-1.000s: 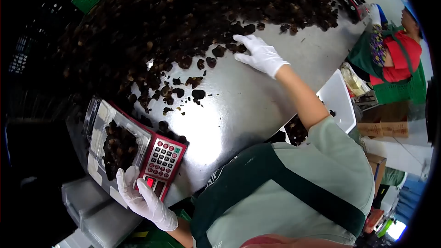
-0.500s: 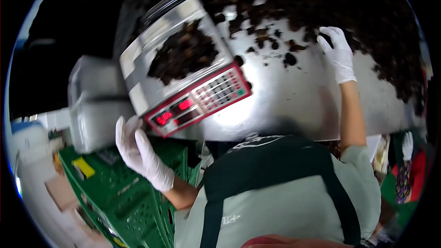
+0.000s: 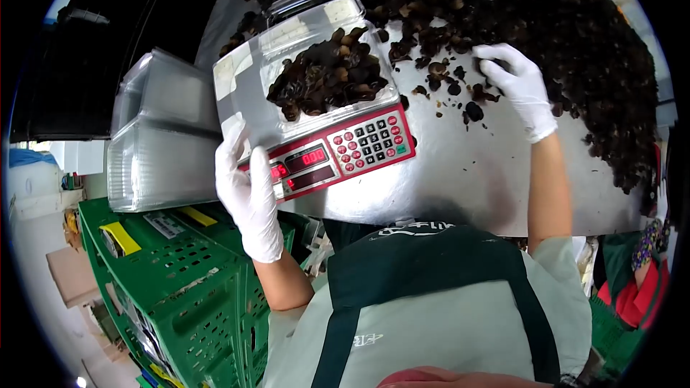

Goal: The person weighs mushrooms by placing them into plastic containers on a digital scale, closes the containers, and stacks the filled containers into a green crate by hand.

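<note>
A red digital scale stands on the metal table, its display lit in red. On it rests a clear plastic tray with a heap of dark, curled pieces like dried fungus. My left hand, in a white glove, is at the scale's near left corner, fingers apart and holding nothing visible. My right hand, gloved too, is over the edge of a large dark pile, its fingers curled inward; whether anything is between them is hidden. Loose pieces lie left of it.
Stacked clear trays stand left of the scale. Green crates are below them at the lower left. The metal table has its front edge against my apron. At the far right a person in red is partly visible.
The view has swung left, bringing the scale and crates nearer the middle. My left hand has moved up against the scale's corner. My right hand's fingers have curled in from a wider spread.
</note>
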`<action>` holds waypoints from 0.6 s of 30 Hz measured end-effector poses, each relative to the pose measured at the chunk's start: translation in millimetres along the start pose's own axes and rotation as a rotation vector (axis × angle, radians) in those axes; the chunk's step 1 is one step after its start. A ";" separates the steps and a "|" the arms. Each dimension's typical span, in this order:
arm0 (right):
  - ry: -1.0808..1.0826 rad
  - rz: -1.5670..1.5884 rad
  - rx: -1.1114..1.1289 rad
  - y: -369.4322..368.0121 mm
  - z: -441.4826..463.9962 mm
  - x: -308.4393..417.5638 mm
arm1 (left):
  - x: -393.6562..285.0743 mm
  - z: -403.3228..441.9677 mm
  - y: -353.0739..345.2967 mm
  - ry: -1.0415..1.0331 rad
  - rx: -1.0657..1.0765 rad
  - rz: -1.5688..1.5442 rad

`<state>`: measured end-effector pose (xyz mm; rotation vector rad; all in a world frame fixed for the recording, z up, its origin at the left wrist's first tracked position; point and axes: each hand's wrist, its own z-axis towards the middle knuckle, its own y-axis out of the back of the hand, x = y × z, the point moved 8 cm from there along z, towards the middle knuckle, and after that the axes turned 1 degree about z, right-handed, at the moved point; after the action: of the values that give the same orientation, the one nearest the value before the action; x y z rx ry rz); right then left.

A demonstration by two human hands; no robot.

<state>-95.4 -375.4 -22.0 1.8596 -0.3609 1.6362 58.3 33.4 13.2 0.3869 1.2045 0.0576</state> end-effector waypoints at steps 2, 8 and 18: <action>0.295 -0.043 0.119 -48.9 1.5 59.1 | -1.2 9.8 -24.0 -0.015 0.078 -0.108; 0.747 -0.100 0.389 -182.1 6.3 144.3 | -20.4 16.5 -60.7 -0.363 0.143 0.381; 0.856 -0.242 0.364 -171.7 9.5 170.3 | -10.8 20.6 -34.9 -0.095 0.093 0.078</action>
<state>44.9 -216.4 94.5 1.1804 0.5316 2.2169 67.7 -7.3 17.9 0.5132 1.1003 0.0497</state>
